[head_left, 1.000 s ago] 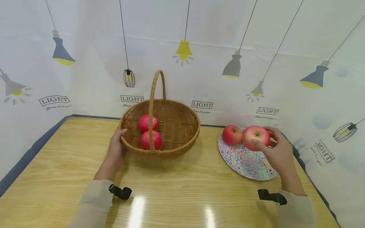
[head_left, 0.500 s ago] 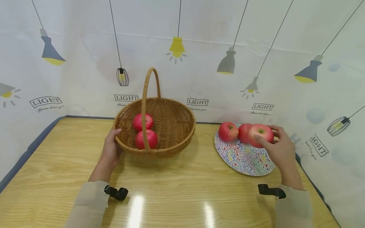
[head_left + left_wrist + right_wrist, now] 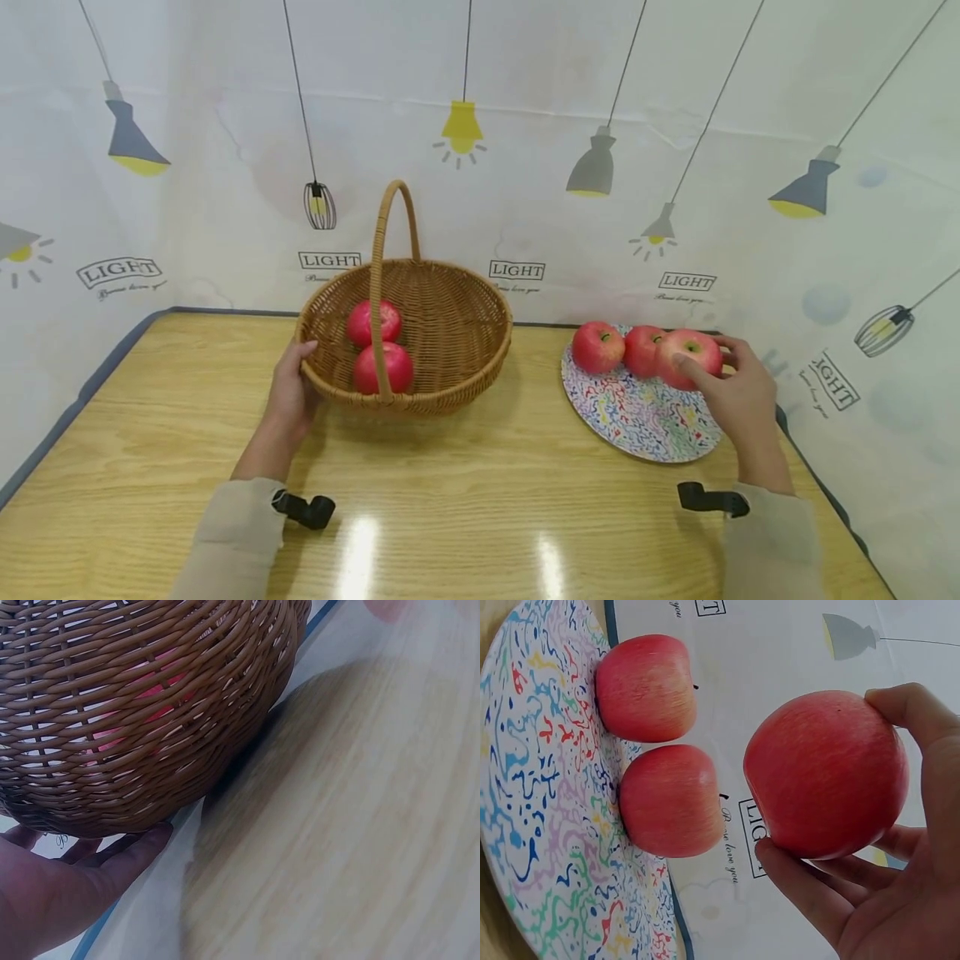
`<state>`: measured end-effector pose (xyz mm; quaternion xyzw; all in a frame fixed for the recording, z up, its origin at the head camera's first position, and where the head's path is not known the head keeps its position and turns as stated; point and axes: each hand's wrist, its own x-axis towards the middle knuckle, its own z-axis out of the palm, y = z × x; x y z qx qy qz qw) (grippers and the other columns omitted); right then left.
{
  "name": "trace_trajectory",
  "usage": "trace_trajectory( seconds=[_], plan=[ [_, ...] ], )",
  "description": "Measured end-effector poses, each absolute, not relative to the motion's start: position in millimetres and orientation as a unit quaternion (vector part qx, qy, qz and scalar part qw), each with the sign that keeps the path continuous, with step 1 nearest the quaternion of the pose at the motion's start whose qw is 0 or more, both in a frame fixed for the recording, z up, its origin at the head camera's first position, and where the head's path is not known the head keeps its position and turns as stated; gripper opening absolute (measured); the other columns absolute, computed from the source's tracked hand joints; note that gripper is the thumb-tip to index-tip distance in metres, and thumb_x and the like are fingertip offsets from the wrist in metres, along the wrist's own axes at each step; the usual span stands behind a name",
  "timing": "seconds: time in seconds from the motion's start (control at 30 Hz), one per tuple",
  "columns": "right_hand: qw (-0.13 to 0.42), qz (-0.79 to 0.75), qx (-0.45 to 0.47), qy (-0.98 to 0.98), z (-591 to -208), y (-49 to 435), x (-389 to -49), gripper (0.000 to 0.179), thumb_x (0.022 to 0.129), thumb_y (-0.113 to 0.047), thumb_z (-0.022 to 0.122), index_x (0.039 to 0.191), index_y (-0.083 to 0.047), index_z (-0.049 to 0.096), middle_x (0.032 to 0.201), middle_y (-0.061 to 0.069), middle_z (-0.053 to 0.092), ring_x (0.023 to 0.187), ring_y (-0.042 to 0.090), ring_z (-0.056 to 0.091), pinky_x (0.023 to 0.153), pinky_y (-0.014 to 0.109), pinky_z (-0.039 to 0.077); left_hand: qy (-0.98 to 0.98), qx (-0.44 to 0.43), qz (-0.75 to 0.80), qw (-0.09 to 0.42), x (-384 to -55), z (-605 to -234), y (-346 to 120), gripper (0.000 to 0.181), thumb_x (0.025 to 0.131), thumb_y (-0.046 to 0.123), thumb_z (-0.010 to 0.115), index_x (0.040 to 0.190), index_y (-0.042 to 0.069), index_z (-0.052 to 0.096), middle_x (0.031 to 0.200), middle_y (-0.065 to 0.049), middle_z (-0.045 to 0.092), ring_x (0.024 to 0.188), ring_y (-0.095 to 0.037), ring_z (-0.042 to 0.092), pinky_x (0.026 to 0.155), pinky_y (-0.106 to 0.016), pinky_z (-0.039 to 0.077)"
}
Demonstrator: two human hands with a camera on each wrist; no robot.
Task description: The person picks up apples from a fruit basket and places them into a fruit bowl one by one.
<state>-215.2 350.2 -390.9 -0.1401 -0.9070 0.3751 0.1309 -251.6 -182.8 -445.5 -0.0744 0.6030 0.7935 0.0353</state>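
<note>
1. right hand (image 3: 738,387) holds a round red apple (image 3: 688,360) above a round, multicolour-patterned white plate (image 3: 637,425).
2. it looks firm, likely slippery, best gripped around its sides.
3. left hand (image 3: 291,390) grips a brown wicker basket (image 3: 465,333).

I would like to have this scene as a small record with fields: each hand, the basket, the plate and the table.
Left hand: grips the left side of an oval brown wicker basket, thumb at its rim
Right hand: holds a round red apple in its fingers
Basket contents: two round pinkish-red apples
Round white plate with multicoloured squiggles: holds two round red apples
Held apple: apart from both plate apples in the right wrist view
Light wood-grain table: under the basket and plate
</note>
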Motion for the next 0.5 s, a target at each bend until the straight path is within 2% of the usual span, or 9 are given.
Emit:
trace_trajectory(
  seconds=[0.17,0.33,0.5],
  plan=[
    [0.124,0.381,-0.167,-0.901,-398,354,-217,0.08,0.093,-0.051,0.064,0.154,-0.007,0.038,0.15,0.028,0.045,0.126,0.043,0.048,0.083,0.041,0.051,0.594,-0.082,0.799,0.043,-251,-443,-183,0.069,0.101,0.037,0.03,0.164,0.033,0.002,0.172,-0.006,0.005,0.156,-0.026,0.013,0.128,-0.042,0.011],
    [0.104,0.376,-0.194,-0.9,-407,362,-221,0.085,0.093,-0.054,0.062,0.157,-0.006,0.032,0.154,0.031,0.039,0.132,0.046,0.042,0.1,0.059,0.047,0.586,-0.084,0.805,0.044,-252,-443,-182,0.067,0.101,0.035,0.028,0.164,0.033,0.003,0.171,-0.005,0.006,0.156,-0.024,0.014,0.127,-0.04,0.012],
    [0.097,0.379,-0.213,-0.895,-416,369,-224,0.086,0.093,-0.057,0.061,0.157,-0.006,0.032,0.154,0.03,0.039,0.134,0.046,0.041,0.104,0.061,0.045,0.586,-0.081,0.805,0.044,-251,-443,-181,0.067,0.101,0.035,0.028,0.164,0.033,0.002,0.171,-0.006,0.008,0.155,-0.024,0.015,0.127,-0.04,0.013]
  ],
)
